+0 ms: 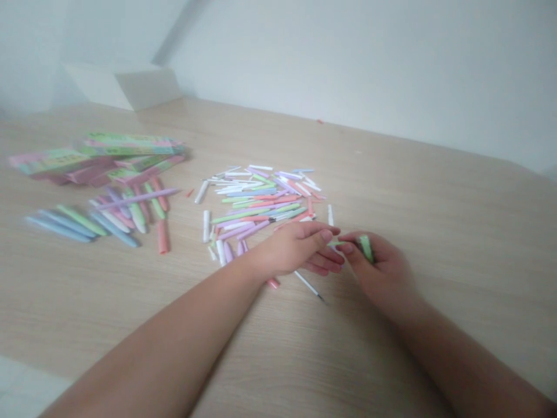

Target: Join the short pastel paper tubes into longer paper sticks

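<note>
Our right hand [383, 267] has its grip closed on a green piece [366, 247], low over the desk [435, 191]. Our left hand [300, 247] meets it fingertip to fingertip; we cannot tell whether its grip holds anything. A thin refill [310, 286] lies just under the left hand. We judge a steady pinch and straight alignment matter most. Beyond lie the loose pile [261, 200], whole pens [108, 220] and boxes [108, 154].
</note>
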### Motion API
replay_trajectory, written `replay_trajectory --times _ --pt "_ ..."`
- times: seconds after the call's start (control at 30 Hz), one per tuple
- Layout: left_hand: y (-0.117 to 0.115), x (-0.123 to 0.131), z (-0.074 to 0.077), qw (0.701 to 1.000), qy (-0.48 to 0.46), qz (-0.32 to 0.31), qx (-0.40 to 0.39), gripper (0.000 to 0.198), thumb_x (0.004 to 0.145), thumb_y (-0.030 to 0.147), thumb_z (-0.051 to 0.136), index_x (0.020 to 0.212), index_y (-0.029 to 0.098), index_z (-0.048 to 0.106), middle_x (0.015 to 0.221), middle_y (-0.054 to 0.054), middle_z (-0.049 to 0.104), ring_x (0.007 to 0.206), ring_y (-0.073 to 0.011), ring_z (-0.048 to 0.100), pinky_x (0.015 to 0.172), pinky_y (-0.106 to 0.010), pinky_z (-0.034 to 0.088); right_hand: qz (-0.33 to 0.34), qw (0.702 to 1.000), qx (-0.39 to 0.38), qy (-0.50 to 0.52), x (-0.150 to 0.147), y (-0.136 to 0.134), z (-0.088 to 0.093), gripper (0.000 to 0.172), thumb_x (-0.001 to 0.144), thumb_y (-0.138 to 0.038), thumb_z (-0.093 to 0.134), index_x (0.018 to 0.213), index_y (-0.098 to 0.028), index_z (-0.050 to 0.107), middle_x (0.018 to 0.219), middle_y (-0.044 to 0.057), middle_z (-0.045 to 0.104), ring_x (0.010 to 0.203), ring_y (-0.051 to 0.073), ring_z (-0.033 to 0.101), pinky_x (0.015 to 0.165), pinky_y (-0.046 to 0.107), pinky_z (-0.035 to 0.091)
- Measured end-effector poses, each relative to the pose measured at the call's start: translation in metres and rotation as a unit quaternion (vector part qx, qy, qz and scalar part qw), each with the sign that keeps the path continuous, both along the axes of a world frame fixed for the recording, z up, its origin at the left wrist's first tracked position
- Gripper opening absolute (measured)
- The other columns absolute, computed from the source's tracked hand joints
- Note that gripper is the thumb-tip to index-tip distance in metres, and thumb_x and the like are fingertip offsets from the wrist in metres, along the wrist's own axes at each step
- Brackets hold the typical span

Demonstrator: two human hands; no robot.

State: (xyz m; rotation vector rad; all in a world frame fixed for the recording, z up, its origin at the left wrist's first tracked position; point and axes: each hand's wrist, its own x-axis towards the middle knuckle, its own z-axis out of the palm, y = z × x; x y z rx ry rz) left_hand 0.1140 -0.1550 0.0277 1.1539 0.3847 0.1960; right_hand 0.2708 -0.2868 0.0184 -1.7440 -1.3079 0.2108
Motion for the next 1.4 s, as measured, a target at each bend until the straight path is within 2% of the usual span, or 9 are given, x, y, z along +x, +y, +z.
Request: replay_trajectory --times 0.13,0.27,0.5,0.77,0.97,1.13,1.3,1.4 --pt "-0.0003 -0.0033 0.0004 0.999 0.006 -0.041 0.012 0.060 0.091 0.053 0.066 0.141 0.022 0.056 0.087 -0.012 0.079 0.077 -0.0250 0.077 0.067 -0.034 0.059 0.007 1.000 0.007 0.017 -0.0020 -0.0002 -0.0011 0.021 0.093 -0.043 0.064 0.098 -0.024 0.074 0.085 0.002 0.075 0.075 0.019 0.067 0.069 0.032 0.054" --pt "0.0012 -0.0041 -0.0026 0.998 0.000 -0.057 0.017 0.069 0.086 0.058 0.069 0.144 0.023 0.055 0.088 -0.012 0.079 0.079 -0.0272 0.077 0.070 -0.037 0.060 0.037 0.999 -0.002 0.033 -0.0032 -0.0001 -0.0021 0.023 0.094 -0.043 0.063 0.098 -0.024 0.074 0.087 0.003 0.076 0.076 0.019 0.067 0.070 0.032 0.054" --pt "0.0018 -0.0058 -0.0028 0.998 0.004 -0.056 0.024 0.065 0.086 0.061 0.067 0.139 0.024 0.059 0.087 -0.012 0.079 0.075 -0.0254 0.077 0.068 -0.035 0.060 0.023 0.999 0.017 0.040 -0.0026 -0.0023 -0.0034 0.023 0.093 -0.044 0.065 0.097 -0.023 0.074 0.082 0.002 0.074 0.071 0.019 0.066 0.067 0.031 0.053" --pt "0.0013 -0.0059 0.0034 0.997 0.018 -0.067 0.025 0.063 0.087 0.058 0.067 0.138 0.023 0.060 0.083 -0.011 0.079 0.072 -0.0244 0.076 0.063 -0.032 0.058 0.049 0.997 0.021 0.051 -0.0007 -0.0015 -0.0032 0.021 0.094 -0.042 0.065 0.096 -0.024 0.074 0.083 0.001 0.074 0.073 0.018 0.066 0.070 0.031 0.052" --pt "0.0011 -0.0069 0.0053 0.996 0.029 -0.078 0.031 0.061 0.088 0.061 0.064 0.136 0.025 0.061 0.084 -0.009 0.079 0.071 -0.0221 0.076 0.055 -0.025 0.053 0.051 0.998 0.021 0.043 -0.0007 -0.0021 -0.0007 0.018 0.094 -0.040 0.065 0.096 -0.024 0.074 0.086 0.001 0.075 0.075 0.017 0.067 0.071 0.030 0.053" --pt "0.0032 -0.0063 0.0013 0.995 0.017 -0.095 0.035 0.060 0.092 0.059 0.059 0.139 0.022 0.057 0.084 -0.010 0.079 0.071 -0.0210 0.076 0.055 -0.024 0.055 0.060 0.997 0.026 0.036 0.0008 -0.0017 -0.0022 0.015 0.094 -0.037 0.066 0.097 -0.025 0.074 0.091 0.000 0.076 0.081 0.017 0.069 0.075 0.029 0.053" --pt "0.0038 -0.0067 0.0024 0.994 0.020 -0.097 0.033 0.059 0.096 0.056 0.055 0.141 0.019 0.054 0.083 -0.010 0.079 0.068 -0.0195 0.076 0.055 -0.024 0.057 0.064 0.997 0.029 0.039 0.0023 -0.0022 -0.0048 0.013 0.095 -0.035 0.066 0.097 -0.024 0.073 0.089 0.000 0.076 0.078 0.016 0.068 0.072 0.028 0.052" --pt "0.0031 -0.0077 0.0046 0.994 0.027 -0.100 0.032 0.057 0.096 0.055 0.055 0.141 0.020 0.055 0.082 -0.009 0.079 0.068 -0.0189 0.076 0.051 -0.020 0.053 0.074 0.996 0.025 0.037 0.0012 -0.0023 -0.0040 0.013 0.095 -0.035 0.065 0.097 -0.025 0.073 0.087 -0.001 0.075 0.077 0.016 0.067 0.071 0.028 0.052"
